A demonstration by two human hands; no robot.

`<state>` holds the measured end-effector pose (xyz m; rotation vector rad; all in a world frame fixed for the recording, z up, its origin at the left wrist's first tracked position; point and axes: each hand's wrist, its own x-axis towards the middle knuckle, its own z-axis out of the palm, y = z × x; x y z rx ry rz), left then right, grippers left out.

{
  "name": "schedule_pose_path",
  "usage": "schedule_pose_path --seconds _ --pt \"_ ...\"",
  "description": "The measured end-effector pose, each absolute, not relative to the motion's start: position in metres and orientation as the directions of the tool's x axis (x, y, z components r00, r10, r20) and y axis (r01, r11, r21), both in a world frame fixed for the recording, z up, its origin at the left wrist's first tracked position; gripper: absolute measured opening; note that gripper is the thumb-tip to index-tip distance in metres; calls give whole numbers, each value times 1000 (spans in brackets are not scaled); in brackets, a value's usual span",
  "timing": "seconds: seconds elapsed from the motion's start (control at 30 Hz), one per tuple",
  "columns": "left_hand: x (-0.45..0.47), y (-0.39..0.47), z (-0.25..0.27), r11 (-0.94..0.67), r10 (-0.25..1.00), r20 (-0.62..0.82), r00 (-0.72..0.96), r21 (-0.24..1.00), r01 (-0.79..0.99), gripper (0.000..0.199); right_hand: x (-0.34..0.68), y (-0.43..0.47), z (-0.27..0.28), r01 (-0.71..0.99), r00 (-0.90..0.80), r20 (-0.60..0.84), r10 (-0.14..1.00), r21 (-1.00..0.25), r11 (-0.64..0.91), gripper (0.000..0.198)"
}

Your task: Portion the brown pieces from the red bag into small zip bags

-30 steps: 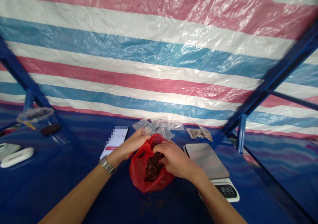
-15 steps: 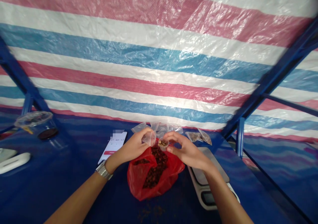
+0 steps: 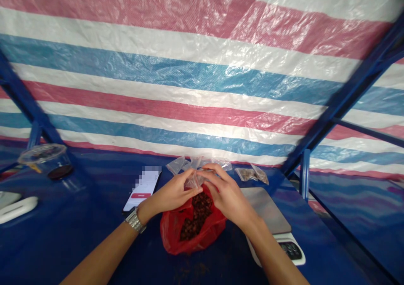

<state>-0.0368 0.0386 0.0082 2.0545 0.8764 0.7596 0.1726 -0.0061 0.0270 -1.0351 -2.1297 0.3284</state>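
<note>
My left hand (image 3: 176,192), with a metal watch at the wrist, pinches a small clear plastic bag (image 3: 191,182) above a red plastic bag (image 3: 172,241). Fingers curled, my right hand (image 3: 227,194) meets the mouth of the clear bag. The small clear cup of brown bits that it held is now mostly hidden behind the fingers. Below both hands the red bag lies open, with many dark reddish-brown dried pieces (image 3: 197,217) inside.
A kitchen scale (image 3: 268,211) sits partly under my right forearm. Left of the red bag lies a phone (image 3: 145,188). Behind are clear bags (image 3: 176,165) and filled bags (image 3: 248,174). A clear tub (image 3: 46,158) and a white object (image 3: 19,209) stand far left.
My right hand has moved left with the cup, up against the clear bag, and turned so that its back hides the cup. My left hand stays nearly in place.
</note>
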Motion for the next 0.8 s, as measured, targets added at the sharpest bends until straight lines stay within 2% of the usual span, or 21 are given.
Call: schedule_pose_path --seconds 0.23,0.4,0.47,0.6,0.7,0.8 --pt "-37 39 13 -458 775 214 594 839 295 37 172 -5 30 615 -339 538 771 -493 615 38" --pt "-47 41 22 -459 794 169 584 797 393 31 181 -4 36 640 -282 593 754 -469 608 32" --pt "-53 42 22 -440 816 126 564 767 467 33 182 -5 37 648 -352 526 774 -459 607 31" --pt "-60 43 14 -401 784 5 620 768 500 34 177 -12 31 726 -528 218 821 -384 570 27" --pt "-58 44 5 -356 767 -15 642 821 445 24 174 -15 27 815 -487 126 864 -291 501 28" --pt "-53 47 -2 -351 792 26 610 837 420 21 174 -16 28 893 -415 78 907 -159 422 35"
